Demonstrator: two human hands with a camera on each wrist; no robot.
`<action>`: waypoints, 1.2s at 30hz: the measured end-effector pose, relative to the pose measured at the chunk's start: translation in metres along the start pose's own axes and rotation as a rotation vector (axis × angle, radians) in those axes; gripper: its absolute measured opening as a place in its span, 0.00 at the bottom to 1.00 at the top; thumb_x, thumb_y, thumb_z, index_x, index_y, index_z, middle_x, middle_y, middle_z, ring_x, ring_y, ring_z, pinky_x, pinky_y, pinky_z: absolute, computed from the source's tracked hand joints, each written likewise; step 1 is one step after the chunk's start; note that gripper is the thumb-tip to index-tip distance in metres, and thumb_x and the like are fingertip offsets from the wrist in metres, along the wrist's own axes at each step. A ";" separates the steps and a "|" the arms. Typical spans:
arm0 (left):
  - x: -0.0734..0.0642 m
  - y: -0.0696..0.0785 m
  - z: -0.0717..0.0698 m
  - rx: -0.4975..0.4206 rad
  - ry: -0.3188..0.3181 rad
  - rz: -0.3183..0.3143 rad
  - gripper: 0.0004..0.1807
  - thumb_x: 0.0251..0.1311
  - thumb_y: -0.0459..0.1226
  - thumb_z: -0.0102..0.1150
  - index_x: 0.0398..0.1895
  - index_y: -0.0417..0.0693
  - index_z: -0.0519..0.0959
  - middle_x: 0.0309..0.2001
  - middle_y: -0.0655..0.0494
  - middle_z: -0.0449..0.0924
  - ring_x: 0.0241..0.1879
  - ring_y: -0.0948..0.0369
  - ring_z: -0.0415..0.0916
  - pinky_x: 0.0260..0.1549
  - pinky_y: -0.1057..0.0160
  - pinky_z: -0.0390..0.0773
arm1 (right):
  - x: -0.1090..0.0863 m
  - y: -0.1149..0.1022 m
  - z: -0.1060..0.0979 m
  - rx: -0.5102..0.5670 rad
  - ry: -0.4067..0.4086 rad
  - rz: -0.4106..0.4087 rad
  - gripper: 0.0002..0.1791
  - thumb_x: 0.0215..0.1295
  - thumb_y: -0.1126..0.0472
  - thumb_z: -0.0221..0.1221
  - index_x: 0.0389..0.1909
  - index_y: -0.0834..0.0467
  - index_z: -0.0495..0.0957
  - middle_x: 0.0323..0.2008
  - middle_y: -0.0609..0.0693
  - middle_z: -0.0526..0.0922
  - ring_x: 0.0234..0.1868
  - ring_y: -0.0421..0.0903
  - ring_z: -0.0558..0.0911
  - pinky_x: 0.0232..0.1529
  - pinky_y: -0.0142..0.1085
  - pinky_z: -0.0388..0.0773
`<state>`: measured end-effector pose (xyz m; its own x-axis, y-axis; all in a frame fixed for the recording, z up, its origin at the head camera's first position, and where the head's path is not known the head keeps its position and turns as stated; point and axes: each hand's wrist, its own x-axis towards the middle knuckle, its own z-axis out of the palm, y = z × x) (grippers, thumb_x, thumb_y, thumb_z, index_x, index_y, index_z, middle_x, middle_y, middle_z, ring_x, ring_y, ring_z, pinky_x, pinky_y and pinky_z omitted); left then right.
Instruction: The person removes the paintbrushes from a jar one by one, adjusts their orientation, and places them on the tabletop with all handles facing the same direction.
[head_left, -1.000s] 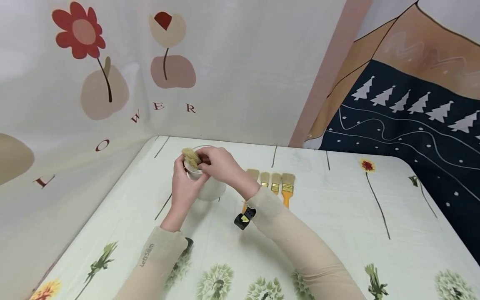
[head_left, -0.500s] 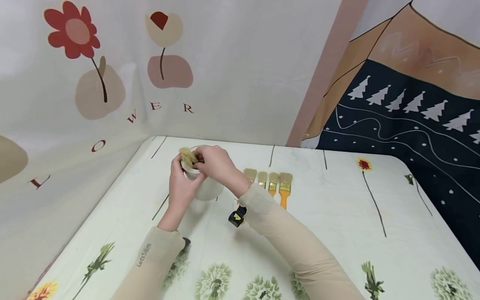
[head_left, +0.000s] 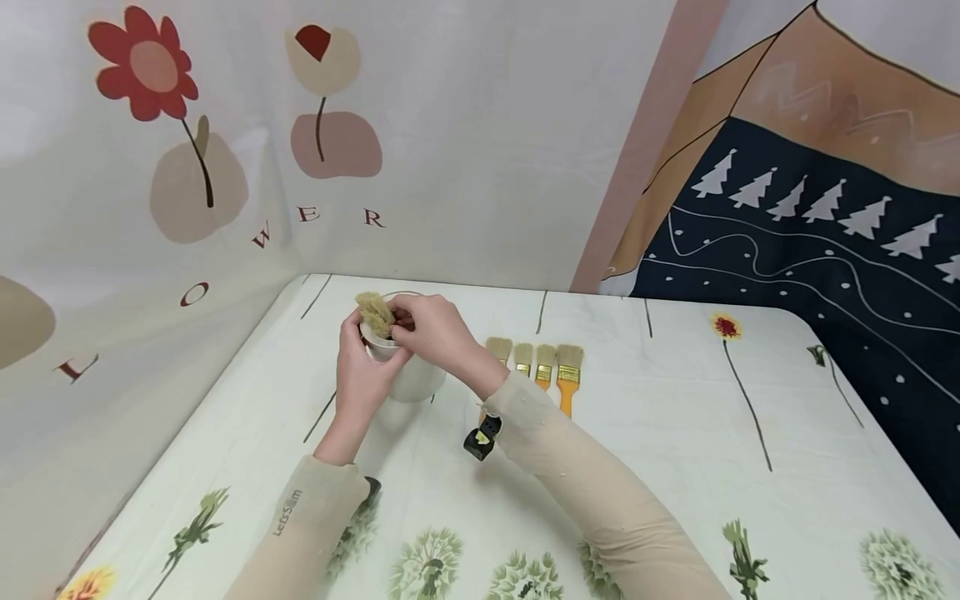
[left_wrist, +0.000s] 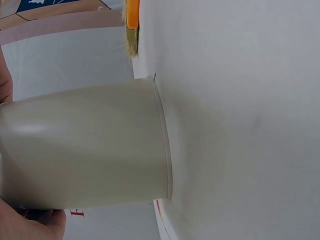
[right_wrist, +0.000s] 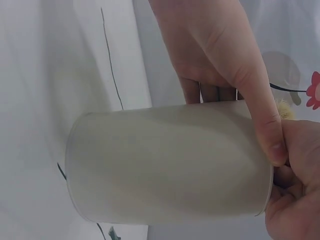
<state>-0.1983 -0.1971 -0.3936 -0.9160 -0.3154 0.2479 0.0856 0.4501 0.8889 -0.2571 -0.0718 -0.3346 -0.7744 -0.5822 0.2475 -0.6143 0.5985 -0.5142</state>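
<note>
A tall off-white cylindrical cup (head_left: 416,385) tilts over the table, its rim raised to the left. My left hand (head_left: 360,379) grips it near the rim, thumb on the near side. Pale bristles (head_left: 372,312) of a brush stick out of the cup's mouth; the rest of that brush is hidden by the cup and hands. At the rim, my right hand (head_left: 438,333) pinches close beside the bristles. The right wrist view has the cup's wall (right_wrist: 170,165) filling the middle, a tuft of bristles (right_wrist: 285,110) behind the hands.
Several paintbrushes with orange handles (head_left: 570,390) lie side by side, bristles away from me, right of the cup; my right forearm partly covers them. A flower-printed cloth (head_left: 652,450) covers the table. Printed curtains (head_left: 480,167) stand along its back and sides.
Both hands stay at the cup with little movement. The bristles stand out slightly more from the cup's mouth. The whole head view has shifted a little.
</note>
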 end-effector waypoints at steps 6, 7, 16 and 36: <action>0.000 0.002 0.001 0.004 -0.015 -0.019 0.49 0.58 0.44 0.69 0.75 0.40 0.50 0.74 0.41 0.55 0.75 0.46 0.56 0.73 0.45 0.61 | -0.006 0.003 0.001 0.014 0.067 -0.049 0.16 0.69 0.62 0.59 0.56 0.51 0.81 0.51 0.44 0.87 0.49 0.39 0.86 0.50 0.30 0.82; -0.001 0.002 0.001 0.001 -0.015 -0.020 0.49 0.58 0.44 0.69 0.75 0.40 0.50 0.74 0.41 0.55 0.75 0.46 0.56 0.73 0.45 0.61 | -0.007 0.003 0.001 0.017 0.080 -0.064 0.16 0.69 0.62 0.59 0.56 0.51 0.81 0.51 0.44 0.87 0.48 0.39 0.86 0.49 0.29 0.82; -0.001 0.002 0.003 -0.020 0.021 0.002 0.50 0.56 0.44 0.72 0.75 0.42 0.52 0.73 0.42 0.57 0.71 0.47 0.60 0.70 0.45 0.64 | -0.013 0.004 -0.004 0.146 0.204 -0.177 0.13 0.70 0.64 0.59 0.53 0.55 0.81 0.46 0.50 0.89 0.43 0.41 0.88 0.44 0.25 0.83; 0.000 0.001 0.001 0.012 0.033 0.002 0.55 0.53 0.48 0.75 0.76 0.41 0.52 0.75 0.41 0.56 0.73 0.47 0.60 0.72 0.46 0.63 | -0.025 0.002 -0.043 0.359 0.332 -0.201 0.13 0.69 0.65 0.61 0.53 0.62 0.80 0.46 0.56 0.88 0.50 0.49 0.87 0.48 0.27 0.84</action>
<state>-0.1980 -0.1959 -0.3930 -0.9023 -0.3417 0.2628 0.0830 0.4607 0.8837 -0.2451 -0.0325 -0.3066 -0.6885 -0.4255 0.5873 -0.7103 0.2325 -0.6643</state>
